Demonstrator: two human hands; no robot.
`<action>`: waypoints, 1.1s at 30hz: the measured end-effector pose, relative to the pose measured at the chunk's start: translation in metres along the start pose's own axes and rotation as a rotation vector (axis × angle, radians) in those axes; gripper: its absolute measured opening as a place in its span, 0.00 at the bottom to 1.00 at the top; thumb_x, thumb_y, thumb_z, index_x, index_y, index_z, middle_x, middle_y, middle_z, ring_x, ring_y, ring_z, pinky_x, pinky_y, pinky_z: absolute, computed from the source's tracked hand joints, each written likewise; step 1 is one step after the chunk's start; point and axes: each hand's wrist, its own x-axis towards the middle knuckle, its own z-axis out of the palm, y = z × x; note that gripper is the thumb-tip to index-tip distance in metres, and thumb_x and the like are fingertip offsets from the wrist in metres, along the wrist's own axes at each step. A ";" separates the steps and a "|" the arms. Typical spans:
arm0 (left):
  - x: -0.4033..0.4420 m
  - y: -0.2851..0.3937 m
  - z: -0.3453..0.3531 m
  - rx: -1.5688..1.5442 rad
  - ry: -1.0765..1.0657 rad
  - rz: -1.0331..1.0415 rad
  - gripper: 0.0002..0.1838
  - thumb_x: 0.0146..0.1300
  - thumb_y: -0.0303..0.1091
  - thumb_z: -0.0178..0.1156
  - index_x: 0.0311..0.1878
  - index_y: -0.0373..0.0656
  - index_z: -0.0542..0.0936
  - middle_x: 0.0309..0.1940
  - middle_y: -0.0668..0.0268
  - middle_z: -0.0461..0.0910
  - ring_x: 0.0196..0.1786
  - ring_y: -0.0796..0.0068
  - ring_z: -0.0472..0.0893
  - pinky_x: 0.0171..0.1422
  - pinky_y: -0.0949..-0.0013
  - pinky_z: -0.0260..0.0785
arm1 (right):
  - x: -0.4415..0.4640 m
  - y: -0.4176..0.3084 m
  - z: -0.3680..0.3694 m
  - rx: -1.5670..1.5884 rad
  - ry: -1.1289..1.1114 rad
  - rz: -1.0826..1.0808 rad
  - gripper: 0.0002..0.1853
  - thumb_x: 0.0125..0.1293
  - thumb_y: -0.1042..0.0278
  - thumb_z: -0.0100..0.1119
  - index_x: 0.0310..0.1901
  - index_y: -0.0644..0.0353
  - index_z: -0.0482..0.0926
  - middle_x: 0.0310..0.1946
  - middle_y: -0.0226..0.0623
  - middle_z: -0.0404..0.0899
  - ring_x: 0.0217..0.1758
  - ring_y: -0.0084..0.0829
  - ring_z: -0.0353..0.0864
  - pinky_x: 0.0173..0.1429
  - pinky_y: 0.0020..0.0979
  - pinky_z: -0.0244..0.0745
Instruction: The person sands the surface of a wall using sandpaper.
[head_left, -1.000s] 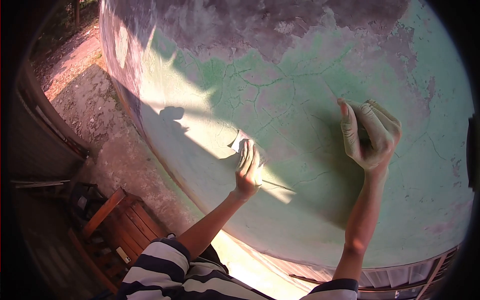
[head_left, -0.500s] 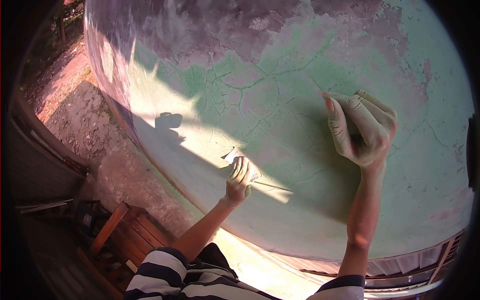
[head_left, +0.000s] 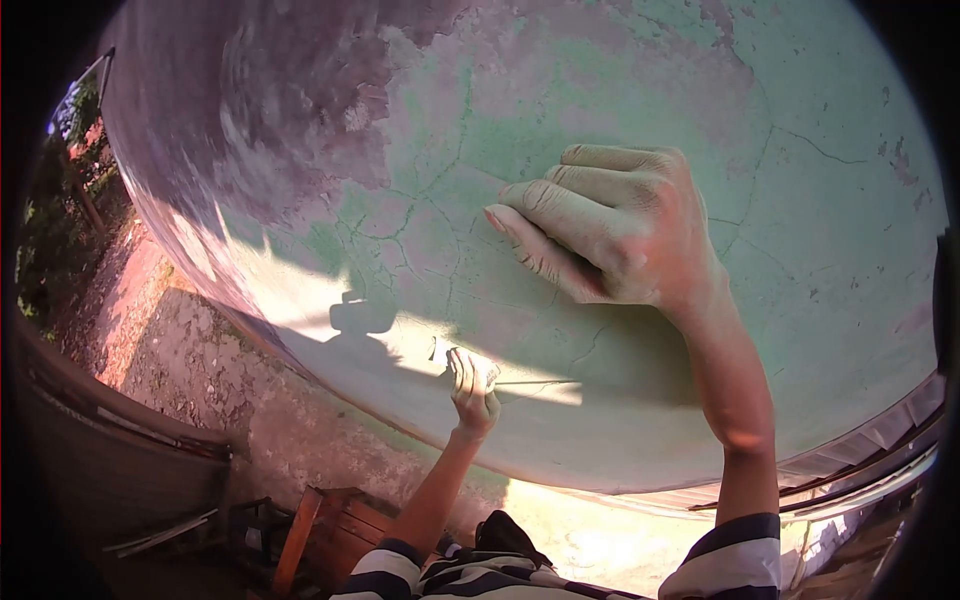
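While the striped sleeves (head_left: 725, 570) fill the bottom edge, the right hand (head_left: 615, 230) looms nearest the lens, raised before the wall, its pale, dusty-looking fingers curled and the thumb tip close to the index finger. Whether it pinches something thin, or touches the wall, I cannot tell.

Farther off and lower, the left hand (head_left: 474, 392) holds a small sheet, probably sandpaper (head_left: 440, 351), against the plaster in a strip of sunlight, fingers bunched over it and a pale corner standing out past their tips. That free corner could snag on a crack edge and tear; dust on the skin might let the sheet slip, putting bare knuckles on rough plaster.

Behind both hands spreads the green wall (head_left: 640, 90), veined with cracks (head_left: 395, 235) and patched purple-grey, where loose paint would likely flake under hard rubbing. Below stands a reddish wooden chair or bench (head_left: 345, 540); beyond lie rough ground (head_left: 270, 395) and, far left, trees (head_left: 45, 235).
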 end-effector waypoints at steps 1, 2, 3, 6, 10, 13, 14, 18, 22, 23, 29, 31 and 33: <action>0.020 0.003 -0.003 0.039 0.011 -0.039 0.25 0.66 0.31 0.46 0.57 0.16 0.71 0.63 0.27 0.66 0.68 0.21 0.63 0.72 0.33 0.54 | -0.001 0.000 0.000 -0.013 0.010 0.018 0.06 0.54 0.73 0.71 0.25 0.57 0.82 0.14 0.31 0.72 0.16 0.30 0.71 0.19 0.30 0.64; 0.039 0.006 -0.005 0.080 0.022 -0.085 0.25 0.65 0.30 0.48 0.58 0.16 0.70 0.63 0.27 0.66 0.67 0.21 0.63 0.72 0.33 0.54 | -0.001 0.000 0.001 -0.014 0.013 0.014 0.06 0.55 0.71 0.70 0.25 0.56 0.81 0.14 0.30 0.71 0.16 0.29 0.71 0.19 0.31 0.64; 0.059 -0.003 -0.010 0.112 -0.012 -0.073 0.28 0.63 0.30 0.49 0.61 0.16 0.68 0.64 0.26 0.64 0.68 0.21 0.62 0.73 0.35 0.54 | -0.002 0.000 0.003 -0.013 0.016 0.011 0.08 0.55 0.70 0.70 0.24 0.55 0.80 0.14 0.29 0.71 0.17 0.29 0.72 0.19 0.31 0.64; 0.100 -0.025 -0.020 0.069 -0.125 -0.283 0.28 0.61 0.28 0.50 0.61 0.16 0.68 0.65 0.24 0.62 0.69 0.22 0.61 0.74 0.37 0.54 | -0.005 0.003 0.005 -0.027 0.042 -0.009 0.10 0.56 0.68 0.70 0.22 0.54 0.78 0.14 0.27 0.70 0.17 0.28 0.71 0.19 0.31 0.65; 0.046 -0.011 -0.009 0.057 -0.020 -0.136 0.28 0.59 0.26 0.50 0.60 0.15 0.69 0.63 0.21 0.63 0.69 0.21 0.61 0.74 0.38 0.54 | -0.006 0.003 0.003 -0.084 -0.002 0.011 0.14 0.58 0.65 0.68 0.20 0.52 0.73 0.13 0.26 0.67 0.17 0.28 0.71 0.19 0.32 0.65; 0.013 -0.005 -0.017 0.060 -0.086 -0.071 0.23 0.57 0.24 0.50 0.53 0.14 0.70 0.63 0.20 0.62 0.69 0.22 0.62 0.74 0.39 0.53 | -0.008 0.004 0.004 -0.107 -0.037 0.011 0.17 0.61 0.63 0.66 0.19 0.51 0.69 0.13 0.27 0.65 0.17 0.28 0.71 0.19 0.32 0.65; 0.002 -0.012 -0.018 0.072 -0.129 -0.011 0.19 0.57 0.23 0.49 0.47 0.13 0.71 0.64 0.20 0.60 0.70 0.23 0.62 0.75 0.40 0.52 | -0.008 0.004 0.005 -0.110 -0.023 0.009 0.18 0.61 0.62 0.65 0.19 0.51 0.68 0.12 0.27 0.64 0.17 0.29 0.71 0.19 0.32 0.66; 0.024 -0.053 -0.011 -0.089 -0.096 -0.755 0.18 0.60 0.22 0.48 0.49 0.16 0.73 0.66 0.23 0.61 0.72 0.26 0.59 0.76 0.40 0.49 | -0.008 0.004 0.005 -0.117 -0.038 0.004 0.18 0.62 0.61 0.64 0.19 0.51 0.67 0.12 0.28 0.63 0.17 0.29 0.72 0.19 0.32 0.67; 0.011 -0.061 -0.031 0.236 -0.590 -0.563 0.16 0.63 0.21 0.47 0.50 0.18 0.73 0.60 0.27 0.68 0.66 0.29 0.68 0.75 0.41 0.53 | -0.008 0.003 0.004 -0.073 -0.101 0.025 0.09 0.49 0.62 0.60 0.18 0.53 0.71 0.13 0.35 0.73 0.23 0.41 0.82 0.23 0.40 0.75; 0.015 -0.033 -0.027 0.263 -0.360 -0.280 0.17 0.60 0.20 0.51 0.50 0.19 0.74 0.55 0.29 0.72 0.60 0.28 0.71 0.70 0.42 0.59 | -0.007 0.003 0.003 -0.080 -0.123 0.031 0.09 0.48 0.62 0.61 0.18 0.52 0.71 0.13 0.35 0.73 0.23 0.41 0.82 0.23 0.39 0.75; 0.024 -0.027 -0.026 0.187 -0.106 0.018 0.18 0.59 0.22 0.56 0.52 0.20 0.74 0.49 0.33 0.76 0.49 0.37 0.76 0.58 0.46 0.68 | -0.009 0.006 0.007 -0.104 -0.053 -0.013 0.17 0.62 0.61 0.64 0.20 0.51 0.68 0.12 0.29 0.63 0.18 0.31 0.73 0.20 0.34 0.67; 0.027 -0.037 -0.031 0.127 -0.109 -0.056 0.18 0.59 0.22 0.55 0.52 0.19 0.74 0.50 0.31 0.75 0.50 0.39 0.77 0.57 0.47 0.69 | -0.009 0.006 0.008 -0.101 -0.033 -0.004 0.17 0.62 0.61 0.64 0.20 0.51 0.68 0.12 0.29 0.64 0.18 0.31 0.73 0.20 0.34 0.67; 0.027 -0.033 -0.036 0.107 -0.219 -0.252 0.20 0.60 0.23 0.52 0.53 0.18 0.73 0.52 0.31 0.75 0.53 0.39 0.76 0.60 0.47 0.67 | -0.010 0.007 0.008 -0.107 -0.040 -0.017 0.17 0.62 0.61 0.64 0.20 0.51 0.69 0.13 0.29 0.64 0.18 0.31 0.73 0.20 0.34 0.68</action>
